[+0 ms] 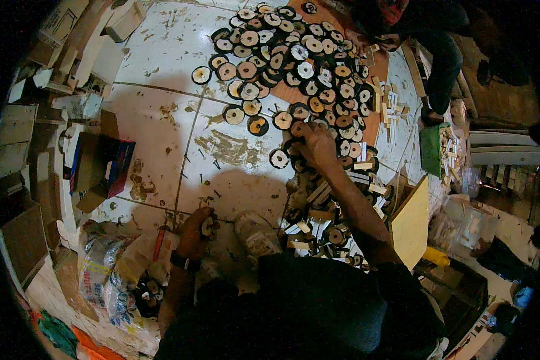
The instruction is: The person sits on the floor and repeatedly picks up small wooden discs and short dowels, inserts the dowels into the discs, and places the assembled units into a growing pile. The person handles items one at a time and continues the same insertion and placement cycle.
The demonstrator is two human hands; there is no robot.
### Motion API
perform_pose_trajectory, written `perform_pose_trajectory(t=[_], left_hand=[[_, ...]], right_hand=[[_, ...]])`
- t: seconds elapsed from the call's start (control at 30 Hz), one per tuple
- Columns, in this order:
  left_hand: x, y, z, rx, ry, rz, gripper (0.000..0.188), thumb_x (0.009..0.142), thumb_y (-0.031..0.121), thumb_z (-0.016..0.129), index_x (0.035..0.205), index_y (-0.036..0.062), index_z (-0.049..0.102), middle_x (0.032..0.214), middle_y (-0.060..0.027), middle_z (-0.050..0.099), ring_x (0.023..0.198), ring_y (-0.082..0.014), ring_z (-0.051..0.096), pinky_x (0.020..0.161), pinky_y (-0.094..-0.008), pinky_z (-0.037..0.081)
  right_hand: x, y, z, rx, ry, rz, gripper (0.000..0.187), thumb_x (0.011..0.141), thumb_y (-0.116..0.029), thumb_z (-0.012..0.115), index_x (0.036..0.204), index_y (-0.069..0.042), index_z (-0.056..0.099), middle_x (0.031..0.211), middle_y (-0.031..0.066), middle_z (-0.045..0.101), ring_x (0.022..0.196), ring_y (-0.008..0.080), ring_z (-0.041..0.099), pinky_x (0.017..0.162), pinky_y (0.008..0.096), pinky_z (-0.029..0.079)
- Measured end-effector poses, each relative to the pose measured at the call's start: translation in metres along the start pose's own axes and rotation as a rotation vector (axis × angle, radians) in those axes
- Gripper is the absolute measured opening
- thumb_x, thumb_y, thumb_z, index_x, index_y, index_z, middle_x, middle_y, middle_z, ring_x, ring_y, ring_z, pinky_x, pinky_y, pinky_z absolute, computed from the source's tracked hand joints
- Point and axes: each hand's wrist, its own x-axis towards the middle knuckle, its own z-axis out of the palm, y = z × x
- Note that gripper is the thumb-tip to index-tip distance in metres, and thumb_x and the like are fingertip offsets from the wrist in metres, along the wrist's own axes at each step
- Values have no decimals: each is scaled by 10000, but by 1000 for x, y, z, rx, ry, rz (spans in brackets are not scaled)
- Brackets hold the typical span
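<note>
A large heap of round wooden wheels with black rims and a centre hole (249, 38) is spread over the floor ahead of me. At the heap's near edge, my right hand (315, 144) has its fingers closed around one wooden wheel (298, 128). Low on the left, beside my shoe (255, 234), my left hand (195, 233) is curled round another small wooden wheel (207, 227), partly hidden by the fingers. Loose dark screws (216, 163) lie on the tiles between the hands. A single wheel (278, 158) rests just left of my right wrist.
Small wooden blocks and white strips (318, 225) are piled under my right forearm. An open cardboard box (102, 165) and a plastic bag (105, 270) stand left. A green box of sticks (431, 150) and a yellow board (409, 225) are right. Another person's hand (390, 42) is beyond the heap.
</note>
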Motion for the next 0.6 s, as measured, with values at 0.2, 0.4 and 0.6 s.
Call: perform_pose_trajectory(t=[0.2,0.4,0.6], left_hand=[[-2,1,4,15,26,-11,308,871,381,620,1021,115,581,903,-1,576,789,-127,552,604,-299,400],[-1,4,4,-6,16,-46,276,883,358,605,1010,114,582,896,-5,580,784,-127,547,620,-298,402],[-3,4,5,-19,12,-24,266,886,350,604,1003,113,577,890,0,580,787,-124,544,632,-299,403]], right_hand=[[-12,16,18,165,-127,-55,465,835,-249,581,1275,-111,527,1234,145,546,1089,344,506,915,465,419],[-20,0,-4,26,-188,-82,509,817,-226,578,1309,-118,499,1304,185,490,1118,349,475,935,441,398],[-7,-8,-35,514,-208,27,627,700,-183,788,1259,-31,547,1060,160,630,906,296,642,783,367,521]])
